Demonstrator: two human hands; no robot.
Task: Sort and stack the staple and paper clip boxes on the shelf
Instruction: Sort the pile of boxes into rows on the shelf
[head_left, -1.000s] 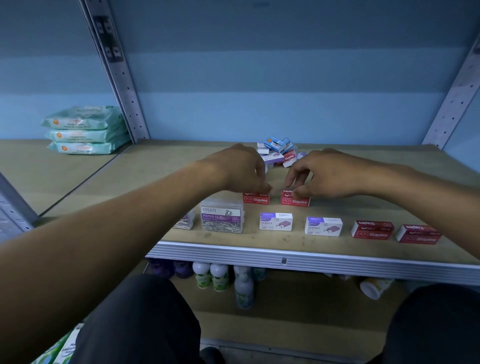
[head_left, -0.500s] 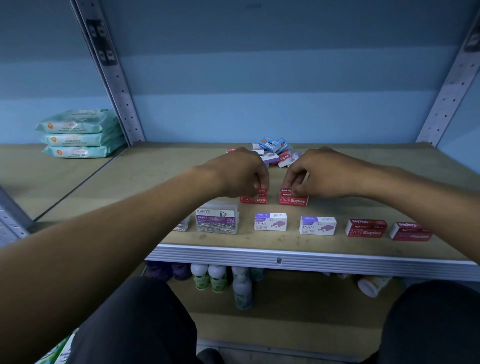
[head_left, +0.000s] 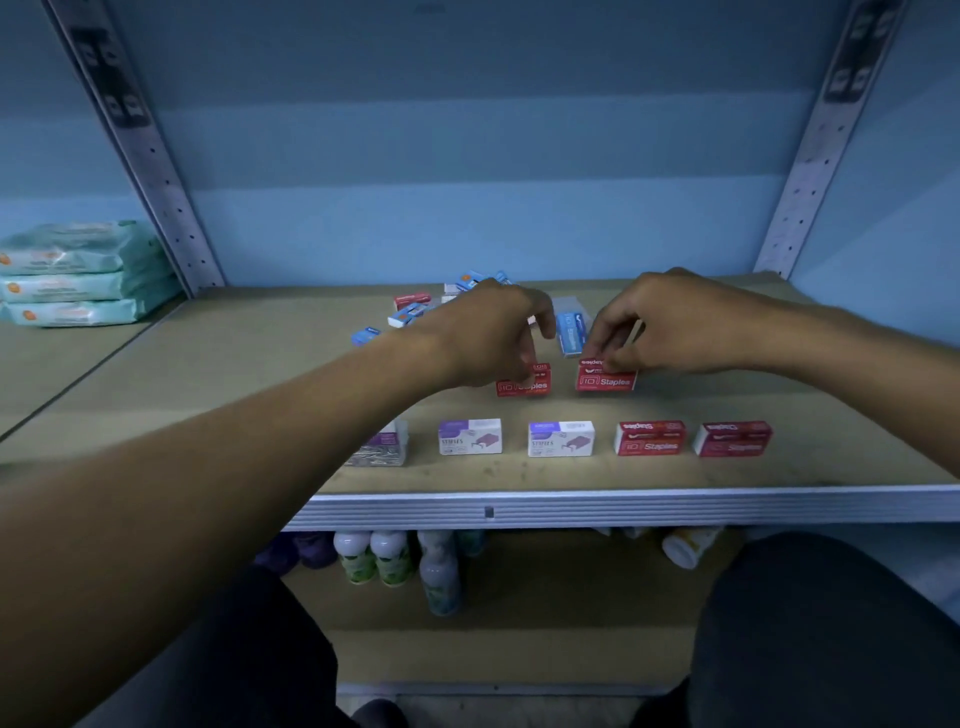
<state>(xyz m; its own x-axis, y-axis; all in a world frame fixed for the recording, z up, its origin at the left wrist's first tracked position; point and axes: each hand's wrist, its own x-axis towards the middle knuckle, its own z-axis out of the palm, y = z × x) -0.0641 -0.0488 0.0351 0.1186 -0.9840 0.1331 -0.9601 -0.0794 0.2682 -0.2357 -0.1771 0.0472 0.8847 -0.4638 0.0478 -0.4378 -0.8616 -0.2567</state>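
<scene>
Two red staple boxes lie side by side in the middle of the shelf (head_left: 488, 512). My left hand (head_left: 488, 332) pinches the left red box (head_left: 524, 384) from above. My right hand (head_left: 675, 322) grips the right red box (head_left: 605, 378) at its top edge. A blue staple box (head_left: 570, 332) stands between my hands. Along the front edge sit a clear paper clip box (head_left: 382, 449), partly hidden by my left arm, two white-purple staple boxes (head_left: 470, 436) (head_left: 561, 439) and two more red boxes (head_left: 649, 438) (head_left: 732, 439). Behind my left hand lies a loose pile of blue and red boxes (head_left: 410, 309).
Three packs of wipes (head_left: 78, 275) are stacked on the neighbouring shelf at the left. Metal uprights (head_left: 156, 171) stand at both back corners. Several bottles (head_left: 374, 558) stand on the lower shelf. My knees are below the shelf edge.
Both hands stay on the same two red boxes. The view has shifted slightly, and the blue box between the hands now shows.
</scene>
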